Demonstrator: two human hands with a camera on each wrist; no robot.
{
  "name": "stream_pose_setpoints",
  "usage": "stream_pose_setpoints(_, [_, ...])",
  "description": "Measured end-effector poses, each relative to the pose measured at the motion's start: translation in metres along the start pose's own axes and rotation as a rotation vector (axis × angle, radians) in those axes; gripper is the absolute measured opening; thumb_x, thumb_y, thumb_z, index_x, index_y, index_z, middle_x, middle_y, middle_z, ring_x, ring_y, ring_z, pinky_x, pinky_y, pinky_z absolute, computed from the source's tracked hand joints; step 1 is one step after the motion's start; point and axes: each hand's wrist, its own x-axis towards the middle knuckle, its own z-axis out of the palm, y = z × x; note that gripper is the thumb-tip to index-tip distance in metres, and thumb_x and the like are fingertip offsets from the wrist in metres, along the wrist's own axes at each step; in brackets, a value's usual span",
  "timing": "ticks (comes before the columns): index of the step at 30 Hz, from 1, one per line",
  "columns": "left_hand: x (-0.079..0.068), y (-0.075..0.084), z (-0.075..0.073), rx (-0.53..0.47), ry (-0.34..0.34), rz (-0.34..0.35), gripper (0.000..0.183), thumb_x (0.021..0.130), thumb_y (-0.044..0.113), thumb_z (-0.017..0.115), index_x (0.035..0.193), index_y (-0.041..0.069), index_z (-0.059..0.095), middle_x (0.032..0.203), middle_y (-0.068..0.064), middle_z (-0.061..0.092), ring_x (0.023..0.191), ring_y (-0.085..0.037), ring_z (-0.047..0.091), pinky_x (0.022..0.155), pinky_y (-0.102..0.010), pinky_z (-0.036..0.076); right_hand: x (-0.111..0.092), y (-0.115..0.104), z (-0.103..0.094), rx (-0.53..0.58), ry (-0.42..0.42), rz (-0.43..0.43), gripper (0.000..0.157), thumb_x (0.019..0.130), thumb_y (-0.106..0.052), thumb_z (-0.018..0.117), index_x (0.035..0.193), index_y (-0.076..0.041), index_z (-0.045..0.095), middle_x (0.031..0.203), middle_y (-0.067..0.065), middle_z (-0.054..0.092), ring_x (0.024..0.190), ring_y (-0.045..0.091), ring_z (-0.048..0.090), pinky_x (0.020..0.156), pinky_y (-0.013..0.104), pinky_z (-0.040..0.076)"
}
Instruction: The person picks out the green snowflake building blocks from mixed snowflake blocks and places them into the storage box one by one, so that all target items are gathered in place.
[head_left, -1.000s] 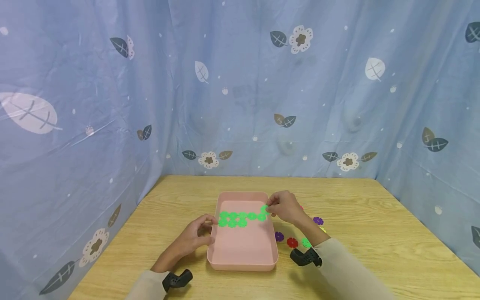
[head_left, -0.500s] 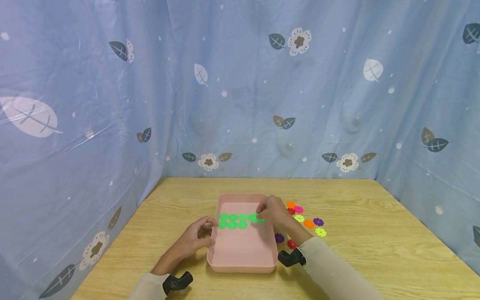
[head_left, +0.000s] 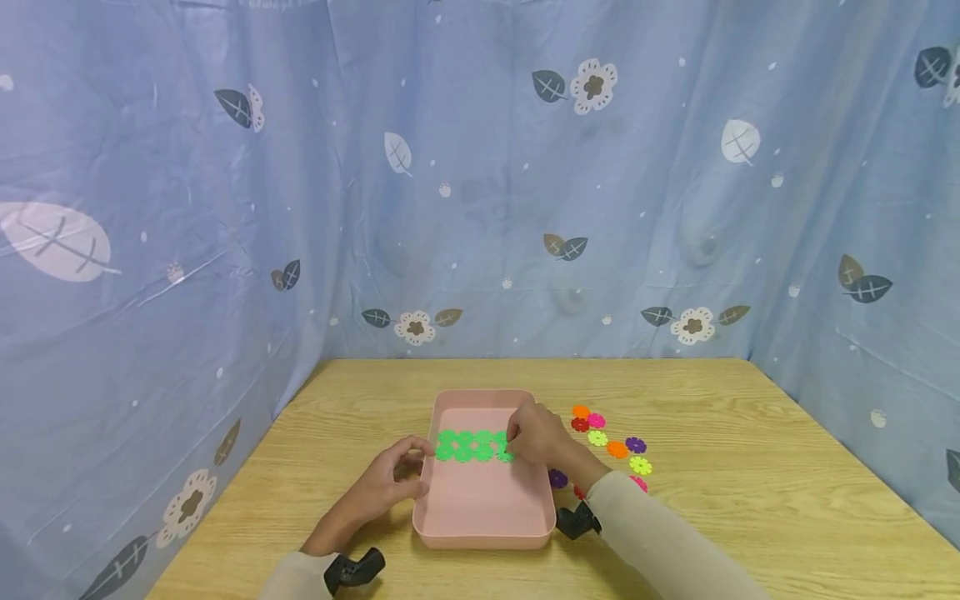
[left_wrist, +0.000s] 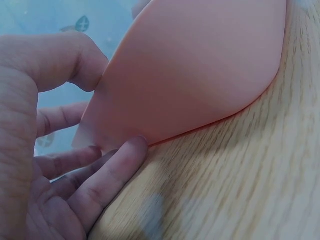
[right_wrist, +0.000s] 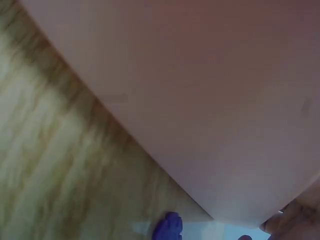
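Observation:
In the head view, my left hand (head_left: 390,477) holds the left side of a pink tray (head_left: 483,540). The left wrist view has its bent thumb (left_wrist: 85,60) at the tray's rim and its fingers against the outer wall. My right hand (head_left: 538,435) reaches over the tray's right side, its curled fingers pinching a green flower-shaped plastic disc (head_left: 504,455). More green discs (head_left: 464,452) lie flat beside it in two rows. The palm hides whatever lies under it. In the right wrist view the tray's wall (right_wrist: 200,100) fills most of the picture, with the fingers (right_wrist: 300,222) only at the corner.
Loose discs lie on the wooden table (head_left: 750,467) right of the tray, among them an orange disc (head_left: 617,450), a yellow disc (head_left: 641,465) and a purple disc (head_left: 557,479). My right forearm covers part of them. A blue patterned curtain (head_left: 480,208) surrounds the table.
My right hand has moved left and down into the tray from its right rim, bringing a green disc. A disc now lies at the lower row's right end. My left hand has stayed put.

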Motion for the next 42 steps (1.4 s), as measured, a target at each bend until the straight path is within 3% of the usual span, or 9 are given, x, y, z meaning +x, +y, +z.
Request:
stream_pose_setpoints(3, [0.0, 0.0, 0.0, -0.009, -0.002, 0.005, 0.046, 0.083, 0.008, 0.067, 0.127, 0.0, 0.053, 0.128, -0.024, 0.055, 0.106, -0.034, 0.057, 0.082, -0.034, 0.053, 0.0, 0.0, 0.003, -0.047, 0.0, -0.013, 0.017, 0.079, -0.01, 0.084, 0.067, -0.017, 0.073, 0.068, -0.009, 0.066, 0.065, 0.012, 0.057, 0.075, 0.053, 0.051])
stream_pose_setpoints(8, [0.0, -0.002, 0.0, 0.002, -0.002, 0.024, 0.046, 0.084, 0.007, 0.066, 0.126, -0.001, 0.053, 0.128, -0.025, 0.055, 0.106, -0.035, 0.057, 0.081, -0.034, 0.053, 0.001, 0.0, 0.006, -0.112, -0.009, -0.01, 0.02, 0.08, -0.011, 0.082, 0.066, -0.02, 0.07, 0.067, -0.011, 0.063, 0.064, 0.011, 0.055, 0.072, 0.049, 0.05])
stream_pose_setpoints(21, [0.001, -0.005, -0.002, 0.006, 0.005, -0.012, 0.046, 0.083, 0.009, 0.066, 0.126, 0.0, 0.053, 0.127, -0.024, 0.056, 0.107, -0.034, 0.057, 0.083, -0.034, 0.053, 0.001, -0.001, 0.006, -0.099, -0.004, -0.023, 0.018, 0.082, -0.013, 0.082, 0.069, -0.019, 0.07, 0.071, -0.009, 0.063, 0.067, 0.012, 0.054, 0.07, 0.046, 0.049])
stream_pose_setpoints(25, [0.001, -0.006, -0.001, 0.007, 0.004, -0.014, 0.046, 0.083, 0.008, 0.066, 0.126, 0.001, 0.053, 0.128, -0.024, 0.056, 0.107, -0.034, 0.057, 0.083, -0.034, 0.053, 0.0, -0.003, 0.004, -0.064, 0.006, -0.036, 0.016, 0.084, -0.01, 0.079, 0.072, -0.016, 0.07, 0.071, -0.008, 0.063, 0.065, 0.012, 0.054, 0.066, 0.04, 0.05])
stream_pose_setpoints(32, [0.0, -0.004, -0.003, 0.017, 0.003, 0.005, 0.044, 0.084, 0.009, 0.067, 0.125, 0.0, 0.053, 0.126, -0.026, 0.057, 0.106, -0.034, 0.059, 0.08, -0.032, 0.053, 0.001, -0.007, -0.009, 0.101, 0.0, -0.05, 0.013, 0.086, -0.003, 0.077, 0.077, -0.011, 0.072, 0.077, -0.003, 0.066, 0.073, 0.013, 0.059, 0.07, 0.035, 0.053])
stream_pose_setpoints(42, [0.001, -0.003, -0.002, 0.006, 0.003, -0.031, 0.045, 0.084, 0.01, 0.068, 0.126, 0.002, 0.053, 0.125, -0.024, 0.057, 0.104, -0.031, 0.058, 0.081, -0.033, 0.052, -0.012, 0.008, -0.033, 0.086, 0.014, -0.141, 0.013, 0.087, -0.002, 0.075, 0.082, -0.011, 0.068, 0.081, -0.004, 0.065, 0.081, 0.018, 0.058, 0.077, 0.038, 0.049])
